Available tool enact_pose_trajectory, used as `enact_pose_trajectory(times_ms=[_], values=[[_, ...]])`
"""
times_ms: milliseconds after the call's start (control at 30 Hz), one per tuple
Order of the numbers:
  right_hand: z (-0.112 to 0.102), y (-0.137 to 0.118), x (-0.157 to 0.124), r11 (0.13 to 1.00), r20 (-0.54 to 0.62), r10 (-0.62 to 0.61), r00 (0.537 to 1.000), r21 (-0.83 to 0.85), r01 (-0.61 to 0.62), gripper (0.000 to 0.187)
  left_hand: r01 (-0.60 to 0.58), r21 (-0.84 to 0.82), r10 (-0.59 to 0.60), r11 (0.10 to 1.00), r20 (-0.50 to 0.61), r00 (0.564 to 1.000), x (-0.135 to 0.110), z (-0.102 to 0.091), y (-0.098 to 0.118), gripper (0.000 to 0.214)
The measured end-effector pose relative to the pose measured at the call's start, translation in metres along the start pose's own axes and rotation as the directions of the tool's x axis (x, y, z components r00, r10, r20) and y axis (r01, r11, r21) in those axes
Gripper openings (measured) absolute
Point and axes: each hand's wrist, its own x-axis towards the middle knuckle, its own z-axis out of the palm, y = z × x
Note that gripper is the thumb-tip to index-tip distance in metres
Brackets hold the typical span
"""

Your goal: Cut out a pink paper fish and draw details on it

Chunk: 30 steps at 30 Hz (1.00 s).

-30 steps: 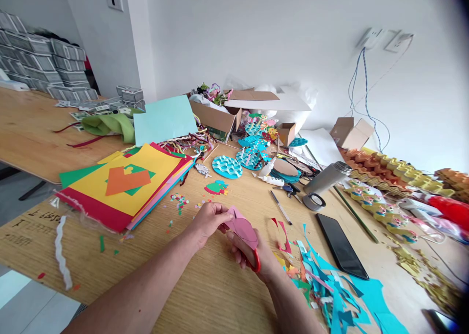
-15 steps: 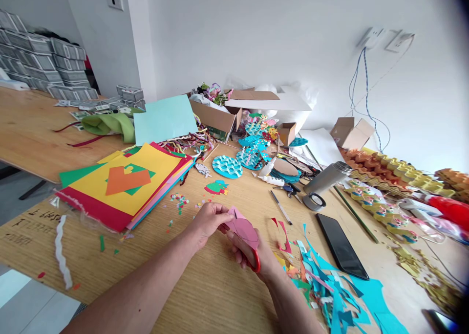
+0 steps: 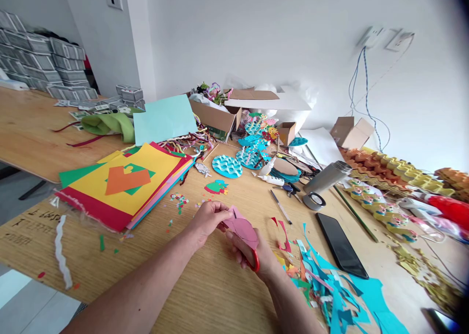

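Note:
A piece of pink paper (image 3: 242,229) with a dark drawn outline is pinched at its left edge by my left hand (image 3: 209,220), thumb on top. My right hand (image 3: 252,260) is wrapped round the red handle of a pair of scissors (image 3: 256,261) at the paper's lower right. The scissor blades are hidden beneath the paper and my fingers, so how far they are apart does not show. Beyond my hands, a small red and green paper fish (image 3: 216,187) lies on the table beside a blue wavy disc (image 3: 227,167).
Coloured paper sheets (image 3: 146,177) are stacked at the left. On the right lie blue paper scraps (image 3: 326,285), a black phone (image 3: 342,246), a pen (image 3: 281,207) and a steel flask (image 3: 328,176). Cardboard boxes (image 3: 214,119) and egg-carton strips (image 3: 381,175) stand at the back.
Both hands stay in nearly the same place. The pink paper has shifted very slightly to the left with my left hand.

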Motion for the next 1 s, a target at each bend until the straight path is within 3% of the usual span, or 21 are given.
enact_pose_trajectory(times_ms=[500, 1000], values=[[-0.002, 0.008, 0.003, 0.998, 0.003, -0.004, 1.0, -0.07, 0.005, 0.05, 0.004, 0.023, -0.004, 1.0, 0.004, 1.0, 0.0, 0.0, 0.0, 0.023], [-0.002, 0.009, 0.002, 0.999, -0.01, -0.007, 1.0, -0.036, 0.007, 0.048, 0.002, 0.02, -0.002, 1.0, 0.013, 1.0, 0.001, -0.001, -0.001, 0.023]])
